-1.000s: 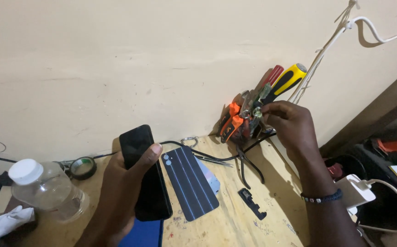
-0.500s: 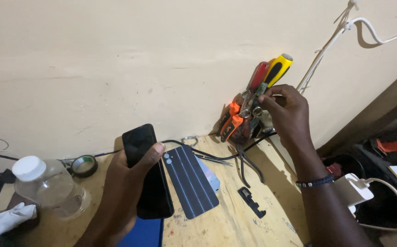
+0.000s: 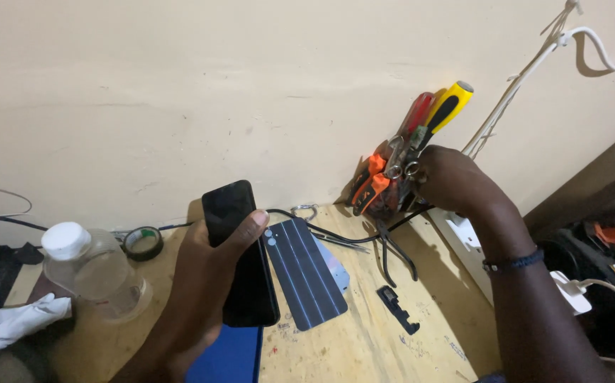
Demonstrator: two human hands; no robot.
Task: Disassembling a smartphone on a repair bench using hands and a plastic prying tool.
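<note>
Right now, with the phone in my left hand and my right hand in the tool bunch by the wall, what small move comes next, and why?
Probably close the right hand on one slim tool and lift it out of the tool bunch. Its fingers are already among the metal tips, while the left hand holds the dark phone up off the wooden bench, its separate back cover lying beside it.

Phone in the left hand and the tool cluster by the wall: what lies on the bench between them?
In the head view, between the phone and the tool cluster lie a striped dark back cover, a black cable, tweezers and a small metal ring.
</note>
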